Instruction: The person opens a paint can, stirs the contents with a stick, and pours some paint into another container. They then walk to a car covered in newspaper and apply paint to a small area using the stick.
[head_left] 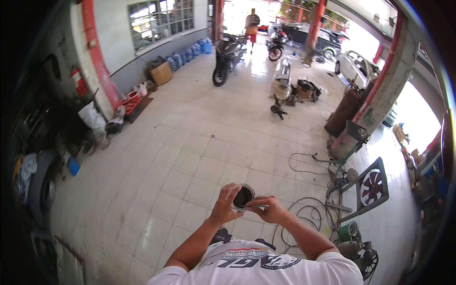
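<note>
In front of my body, my left hand [225, 205] wraps its fingers around the left side of a round cup-like part [251, 190]. The part has a pale, shiny rim and a dark inside, and its open face is turned up toward me. At the lower right of that rim, my right hand [269, 209] is closed with thumb and fingers pressed together. A thin, greyish edge shows by those fingertips; what it belongs to is too small to tell. Both hands are in the air above the tiled floor [190, 161].
On the right lie coiled hoses [308, 216], a framed fan [372, 186] and a compressor [354, 249]. Loose vehicle parts [279, 109] and a motorcycle [227, 57] stand farther ahead. A person [252, 26] is at the far opening. A red bin [130, 99] sits by the left wall.
</note>
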### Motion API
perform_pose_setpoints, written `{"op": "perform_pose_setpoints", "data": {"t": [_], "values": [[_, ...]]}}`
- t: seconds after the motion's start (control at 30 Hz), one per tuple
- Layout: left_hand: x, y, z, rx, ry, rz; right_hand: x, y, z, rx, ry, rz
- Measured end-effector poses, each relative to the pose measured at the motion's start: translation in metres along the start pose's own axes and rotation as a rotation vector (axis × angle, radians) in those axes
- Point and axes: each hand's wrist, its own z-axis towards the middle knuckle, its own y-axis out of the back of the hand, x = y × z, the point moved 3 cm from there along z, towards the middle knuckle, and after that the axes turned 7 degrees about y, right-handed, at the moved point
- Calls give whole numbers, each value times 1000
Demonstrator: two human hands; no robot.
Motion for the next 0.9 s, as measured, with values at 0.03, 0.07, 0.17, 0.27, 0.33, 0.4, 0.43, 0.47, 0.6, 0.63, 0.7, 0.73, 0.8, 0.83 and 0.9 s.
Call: {"op": "perform_pose_setpoints", "data": {"t": [0.03, 0.07, 0.17, 0.27, 0.33, 0.4, 0.43, 0.47, 0.6, 0.63, 0.7, 0.73, 0.8, 0.83, 0.9], "values": [[21, 0, 37, 45, -41, -5, -16, 23, 30, 20, -47, -87], [40, -2, 74, 89, -82, -11, -30, 42, 58, -38, -106, -149], [89, -16, 187, 170, -163, -52, -80, 83, 141, -246, -166, -198], [152, -36, 283, 163, -155, -137, -144, 105, 210, -327, -71, -53], [205, -51, 344, 152, -164, -144, -203, 133, 251, -215, -52, 24], [254, -70, 407, 148, -173, -139, -267, 172, 298, -294, -116, -56], [276, -80, 439, 151, -179, -132, -301, 194, 328, -335, -139, -112], [299, -90, 471, 152, -183, -124, -333, 216, 359, -374, -160, -167], [381, -123, 605, 81, 82, -158, -502, 274, 480, -608, -369, 258], [398, -125, 645, 46, 112, -151, -542, 286, 513, -676, -348, 400], [433, -121, 718, -39, 137, -78, -591, 305, 571, -606, -347, 215], [456, -127, 743, -68, 202, -156, -614, 310, 587, -560, -359, 115], [508, -144, 803, -130, 315, -322, -663, 308, 626, -426, -381, 113], [528, -152, 835, -162, 326, -356, -672, 309, 646, -401, -291, -8], [579, -168, 904, -225, 307, -206, -697, 325, 698, -362, -285, -118]]}}
